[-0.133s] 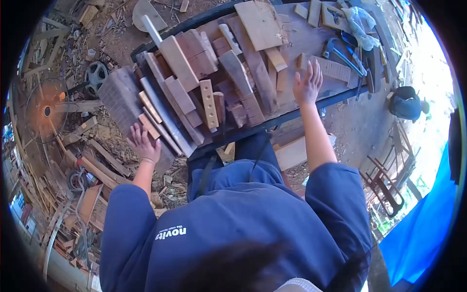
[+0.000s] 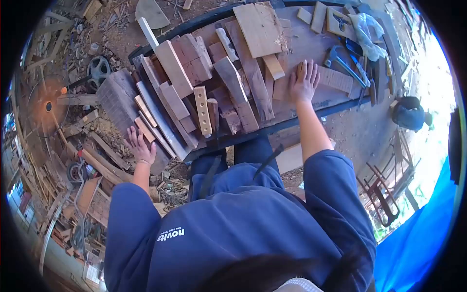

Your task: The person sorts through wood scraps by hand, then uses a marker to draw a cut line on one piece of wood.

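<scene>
My left hand has its fingers spread at the near end of a wide grey-brown board. A short light wood strip lies beside its fingertips. Over on the right, my right hand rests open, palm down, covering the left end of a flat plank on the workbench. Neither hand grips anything. Between the hands lie many wood offcuts, among them a pale block with a row of holes and a long light block.
A hammer with a blue handle and a plastic bag lie on the bench's right part. An orange fan stands at left among wood scraps. A blue tarp hangs at lower right, and a chair is beyond the bench.
The view has shifted slightly. My right hand has moved a little left and now covers more of the plank's end. My left hand stays at the board, fingers still spread.
</scene>
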Tool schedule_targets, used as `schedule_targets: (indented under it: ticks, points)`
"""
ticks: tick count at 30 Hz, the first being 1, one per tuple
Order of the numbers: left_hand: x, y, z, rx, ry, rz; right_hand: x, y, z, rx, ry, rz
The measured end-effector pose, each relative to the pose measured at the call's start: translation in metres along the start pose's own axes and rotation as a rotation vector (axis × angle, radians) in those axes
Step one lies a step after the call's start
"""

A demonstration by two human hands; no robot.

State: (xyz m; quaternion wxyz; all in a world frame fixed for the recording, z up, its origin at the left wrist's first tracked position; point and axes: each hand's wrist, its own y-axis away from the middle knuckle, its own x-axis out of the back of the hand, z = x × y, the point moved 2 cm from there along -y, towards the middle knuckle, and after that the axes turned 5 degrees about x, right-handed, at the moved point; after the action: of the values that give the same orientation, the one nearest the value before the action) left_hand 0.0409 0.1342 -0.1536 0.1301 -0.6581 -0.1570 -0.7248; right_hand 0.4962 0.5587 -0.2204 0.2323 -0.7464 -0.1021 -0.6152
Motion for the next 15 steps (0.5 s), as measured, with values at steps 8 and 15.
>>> schedule_targets:
  ticks: [8, 15]
  points:
    - [0.006, -0.012, 0.005, -0.016, -0.013, -0.016, -0.008, -0.007, 0.003, -0.022, -0.003, -0.02]
    - [0.01, -0.01, 0.002, -0.002, -0.003, -0.024, -0.013, -0.005, 0.004, -0.011, 0.023, -0.039]
